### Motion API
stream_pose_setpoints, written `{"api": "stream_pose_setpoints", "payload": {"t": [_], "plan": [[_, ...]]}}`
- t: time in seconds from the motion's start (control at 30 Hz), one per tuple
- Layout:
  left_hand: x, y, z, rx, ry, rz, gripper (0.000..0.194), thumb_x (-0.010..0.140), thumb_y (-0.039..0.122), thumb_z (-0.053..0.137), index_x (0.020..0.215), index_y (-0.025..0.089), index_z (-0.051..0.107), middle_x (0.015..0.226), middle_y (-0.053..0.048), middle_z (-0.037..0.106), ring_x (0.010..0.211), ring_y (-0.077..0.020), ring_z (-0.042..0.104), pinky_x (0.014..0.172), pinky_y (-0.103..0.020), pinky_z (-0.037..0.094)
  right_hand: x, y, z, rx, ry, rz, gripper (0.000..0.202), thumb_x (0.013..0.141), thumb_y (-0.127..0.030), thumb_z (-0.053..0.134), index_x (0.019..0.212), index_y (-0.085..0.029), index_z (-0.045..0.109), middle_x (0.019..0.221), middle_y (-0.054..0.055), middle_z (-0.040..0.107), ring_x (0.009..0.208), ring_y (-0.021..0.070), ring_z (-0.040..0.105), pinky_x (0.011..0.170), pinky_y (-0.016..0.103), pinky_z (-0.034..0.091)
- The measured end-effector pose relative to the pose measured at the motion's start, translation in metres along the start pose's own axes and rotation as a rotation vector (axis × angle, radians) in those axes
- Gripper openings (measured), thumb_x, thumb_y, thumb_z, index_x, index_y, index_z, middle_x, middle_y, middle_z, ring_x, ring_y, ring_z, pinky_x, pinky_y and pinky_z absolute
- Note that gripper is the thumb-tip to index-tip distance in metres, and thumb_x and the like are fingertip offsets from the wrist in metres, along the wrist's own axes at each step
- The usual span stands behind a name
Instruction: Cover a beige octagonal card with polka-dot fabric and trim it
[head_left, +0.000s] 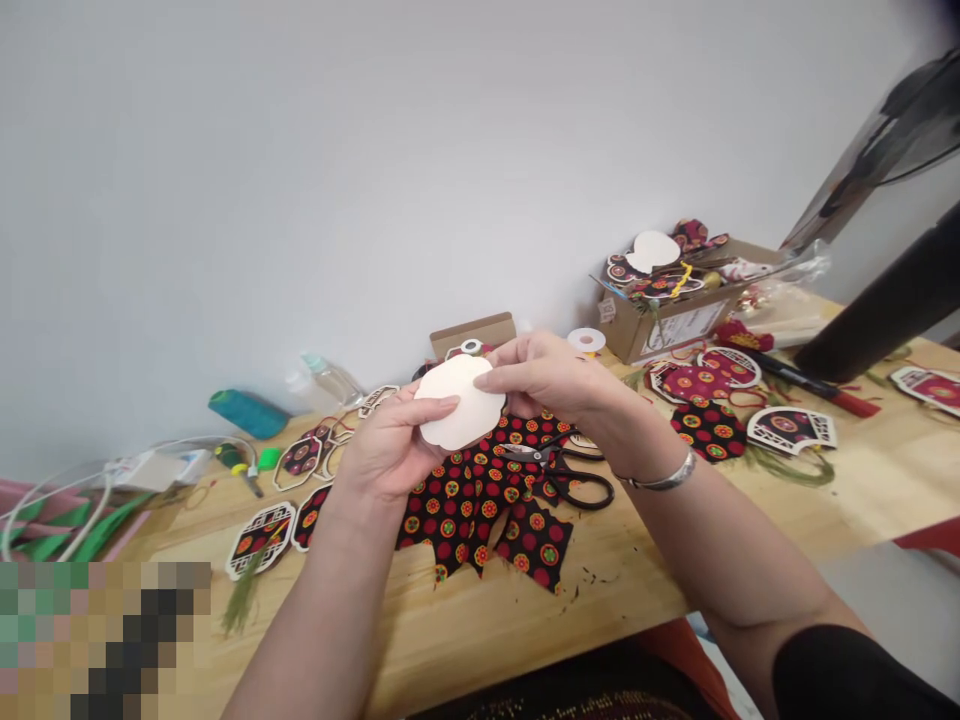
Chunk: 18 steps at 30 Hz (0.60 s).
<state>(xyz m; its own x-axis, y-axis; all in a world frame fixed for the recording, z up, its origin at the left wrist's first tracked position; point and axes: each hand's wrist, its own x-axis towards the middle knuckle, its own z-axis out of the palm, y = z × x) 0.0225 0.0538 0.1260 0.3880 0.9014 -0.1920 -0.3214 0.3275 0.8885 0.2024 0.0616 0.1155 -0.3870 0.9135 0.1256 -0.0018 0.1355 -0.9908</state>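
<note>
Both hands hold a white scalloped card piece (pixel 459 405) above the table, its plain face toward me. My left hand (pixel 394 440) grips its left edge, thumb on the face and fingers behind. At its upper right, my right hand (pixel 544 375) pinches it between thumb and fingers. What lies on the back of the piece is hidden. Below it, black fabric with red and yellow flower rounds (pixel 480 495) is spread out in cut pieces. Black-handled scissors (pixel 559 465) rest on the fabric, under my right wrist.
A cardboard box (pixel 660 325) full of patterned ornaments stands at the back right. Ornaments with tassels (pixel 791 430) lie to the right, another (pixel 261 540) at left. A teal thread spool (pixel 247 412), clear bottle (pixel 332 380) and tape roll (pixel 586 341) line the wall. A black post (pixel 877 300) rises at right.
</note>
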Motion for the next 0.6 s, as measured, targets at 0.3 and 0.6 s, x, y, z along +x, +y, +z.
{"api": "stream_pose_setpoints", "payload": {"t": [0.3, 0.6], "plan": [[-0.0001, -0.0012, -0.0055, 0.049, -0.012, 0.008, 0.069, 0.069, 0.005, 0.067, 0.135, 0.02, 0.054, 0.099, -0.006, 0.076, 0.083, -0.0213, 0.071, 0.072, -0.027, 0.057, -0.0012, -0.0037, -0.0008, 0.027, -0.026, 0.013, 0.022, 0.079, -0.026, 0.064, 0.062, -0.014, 0.057, 0.043, -0.005, 0.052, 0.036, 0.004, 0.043, 0.035, 0.017, 0.029], [-0.0012, -0.0009, -0.0047, 0.039, -0.025, 0.01, 0.062, 0.068, 0.005, 0.07, 0.128, 0.019, 0.061, 0.095, -0.004, 0.076, 0.075, -0.0173, 0.07, 0.066, -0.023, 0.057, -0.0026, -0.0061, -0.0014, 0.007, -0.045, 0.006, 0.017, 0.08, -0.024, 0.063, 0.067, -0.013, 0.06, 0.044, -0.006, 0.051, 0.037, 0.0035, 0.043, 0.036, 0.016, 0.03]]}}
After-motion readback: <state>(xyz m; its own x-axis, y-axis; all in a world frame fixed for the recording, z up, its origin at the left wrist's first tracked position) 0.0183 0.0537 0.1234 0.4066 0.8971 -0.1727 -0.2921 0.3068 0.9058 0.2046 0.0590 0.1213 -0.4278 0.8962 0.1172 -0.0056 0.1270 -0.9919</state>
